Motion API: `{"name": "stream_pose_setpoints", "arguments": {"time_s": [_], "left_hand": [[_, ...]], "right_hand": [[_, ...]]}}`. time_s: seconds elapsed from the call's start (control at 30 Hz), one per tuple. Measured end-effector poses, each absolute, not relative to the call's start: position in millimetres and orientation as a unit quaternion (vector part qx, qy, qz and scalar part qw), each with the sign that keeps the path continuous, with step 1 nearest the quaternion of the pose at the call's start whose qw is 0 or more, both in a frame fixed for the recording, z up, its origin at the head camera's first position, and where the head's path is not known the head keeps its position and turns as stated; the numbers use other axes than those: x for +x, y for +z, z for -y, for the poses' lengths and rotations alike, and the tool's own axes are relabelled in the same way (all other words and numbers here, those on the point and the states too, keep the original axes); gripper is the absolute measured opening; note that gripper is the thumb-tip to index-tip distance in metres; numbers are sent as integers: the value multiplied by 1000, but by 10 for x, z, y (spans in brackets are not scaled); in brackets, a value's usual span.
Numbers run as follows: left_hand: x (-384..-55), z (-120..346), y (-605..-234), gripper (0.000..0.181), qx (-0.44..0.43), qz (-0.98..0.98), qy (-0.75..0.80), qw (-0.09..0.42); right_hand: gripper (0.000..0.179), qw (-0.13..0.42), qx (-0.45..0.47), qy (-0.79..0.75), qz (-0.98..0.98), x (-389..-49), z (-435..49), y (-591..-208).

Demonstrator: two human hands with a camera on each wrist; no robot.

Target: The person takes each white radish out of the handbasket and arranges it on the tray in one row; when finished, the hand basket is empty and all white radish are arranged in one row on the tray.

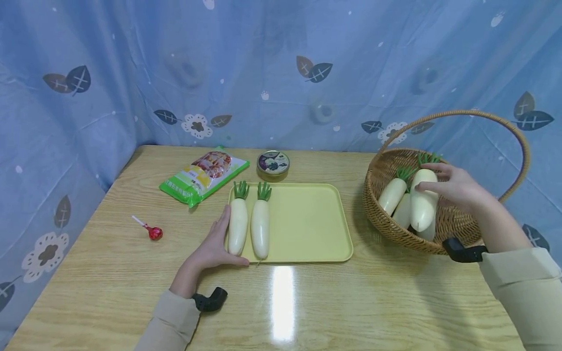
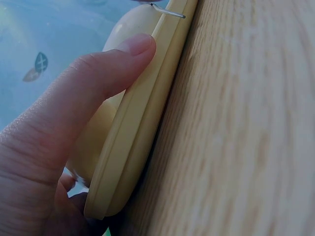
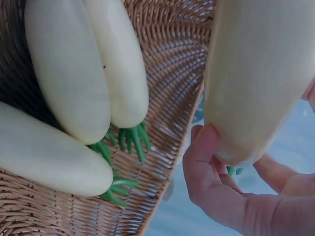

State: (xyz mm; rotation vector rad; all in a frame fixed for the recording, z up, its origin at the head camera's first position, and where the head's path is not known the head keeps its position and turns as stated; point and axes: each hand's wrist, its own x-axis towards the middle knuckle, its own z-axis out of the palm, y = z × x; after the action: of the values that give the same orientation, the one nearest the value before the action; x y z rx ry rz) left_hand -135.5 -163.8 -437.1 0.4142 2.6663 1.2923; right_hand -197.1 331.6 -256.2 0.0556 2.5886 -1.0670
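Observation:
My right hand (image 1: 456, 187) grips a white radish (image 1: 424, 204) by its leafy end, over the wicker basket (image 1: 373, 214). Its fingers and thumb close round that end in the right wrist view. Three more white radishes with green tops, one of them a radish (image 3: 69, 69) in the middle, lie inside the basket. My left hand (image 1: 213, 246) holds the near left corner of a yellow tray (image 1: 307, 224), thumb along the near rim and fingers at the left side. On the tray two radishes lie side by side, a left radish (image 1: 238, 226) and a right radish (image 1: 260, 228).
A green and white food packet (image 1: 206, 175) lies behind the tray to the left, beside a round tin (image 1: 273, 165). A red lollipop (image 1: 153, 232) is on the wooden table (image 1: 110, 287) at the left. The basket's tall handle (image 1: 465, 113) arches up. A blue patterned curtain (image 1: 263, 63) hangs behind.

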Motion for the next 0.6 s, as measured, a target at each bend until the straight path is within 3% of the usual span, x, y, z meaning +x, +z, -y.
{"name": "stream_pose_setpoints", "arguments": {"time_s": [0.6], "left_hand": [[-1356,1633,-4366,142,141,-887,434,74]], "right_hand": [[75,145,-19,-368,-918,-1797,-2997,-2518]]}}
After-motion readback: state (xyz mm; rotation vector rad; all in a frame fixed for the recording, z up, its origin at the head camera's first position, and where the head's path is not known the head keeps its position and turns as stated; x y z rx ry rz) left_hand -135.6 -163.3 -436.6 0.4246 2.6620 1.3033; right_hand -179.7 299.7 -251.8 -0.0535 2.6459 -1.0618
